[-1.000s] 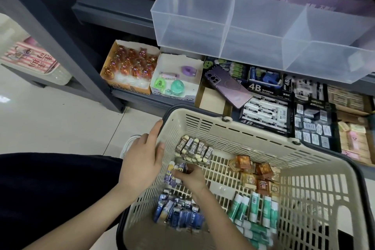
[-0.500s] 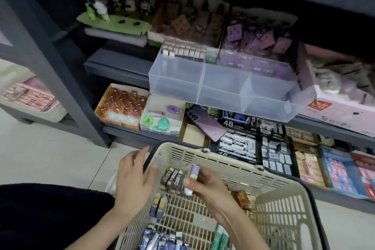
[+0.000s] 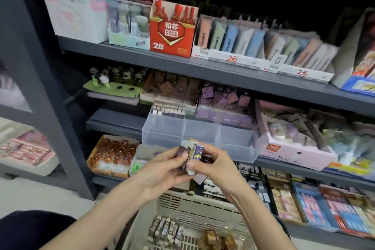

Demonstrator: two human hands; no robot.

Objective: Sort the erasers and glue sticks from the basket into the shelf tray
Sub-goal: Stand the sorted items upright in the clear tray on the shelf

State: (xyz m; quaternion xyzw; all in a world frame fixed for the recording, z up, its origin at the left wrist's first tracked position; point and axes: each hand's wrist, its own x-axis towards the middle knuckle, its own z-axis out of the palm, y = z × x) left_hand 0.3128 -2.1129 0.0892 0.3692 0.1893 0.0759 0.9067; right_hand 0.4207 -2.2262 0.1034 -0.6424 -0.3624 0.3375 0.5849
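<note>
Left hand (image 3: 162,170) and right hand (image 3: 216,165) together grasp blue-wrapped erasers (image 3: 195,153) just before the clear plastic shelf tray (image 3: 162,136), barely filled; many dark-wrapped erasers (image 3: 165,231) lie in the beige slatted basket (image 3: 192,205) below it.

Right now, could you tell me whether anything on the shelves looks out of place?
The tray juts out past the front edge of its shelf, overhanging the row below. Nothing else clearly stands out, though the picture is blurred.

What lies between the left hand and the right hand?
In the head view, a small bundle of wrapped erasers lies between the left hand and the right hand; both hands hold it.
</note>
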